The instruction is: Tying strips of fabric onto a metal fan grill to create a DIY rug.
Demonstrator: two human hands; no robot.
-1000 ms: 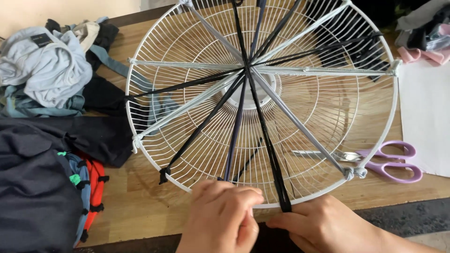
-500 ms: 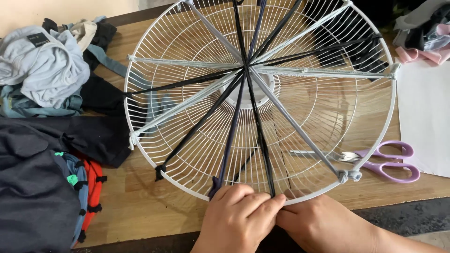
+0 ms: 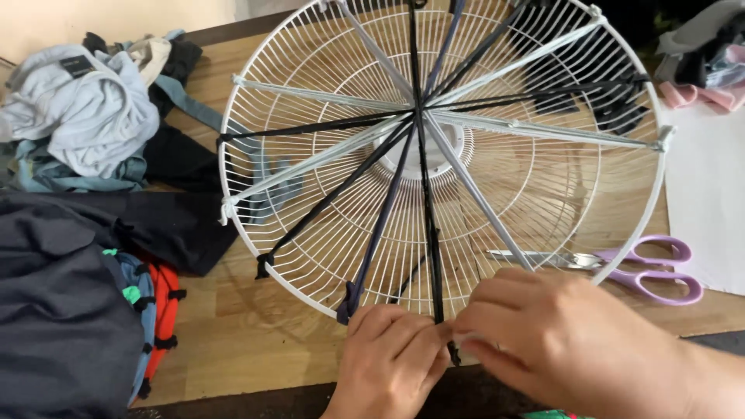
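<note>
A white wire fan guard (image 3: 264, 256) lies on the wooden table (image 3: 233, 334), with dark and pale fabric strips stretched across it like spokes from a centre knot (image 3: 419, 115). At its near rim, my left hand (image 3: 392, 361) and my right hand (image 3: 559, 341) meet, both pinching the end of one black fabric strip (image 3: 431, 240) where it reaches the rim. The fingers hide the strip's end and that stretch of rim. A dark blue strip (image 3: 372, 248) is tied to the rim just left of my left hand.
Purple-handled scissors (image 3: 644, 268) lie at the right, partly under the guard. Piled clothes (image 3: 85, 116) and dark garments (image 3: 70, 310) with an orange piece cover the left side. White paper (image 3: 710, 194) and more fabric (image 3: 698, 70) sit at the right.
The guard has shifted and turned slightly on the table. My hands have come together at the rim around the black strip's end, the right hand now lying over more of the rim.
</note>
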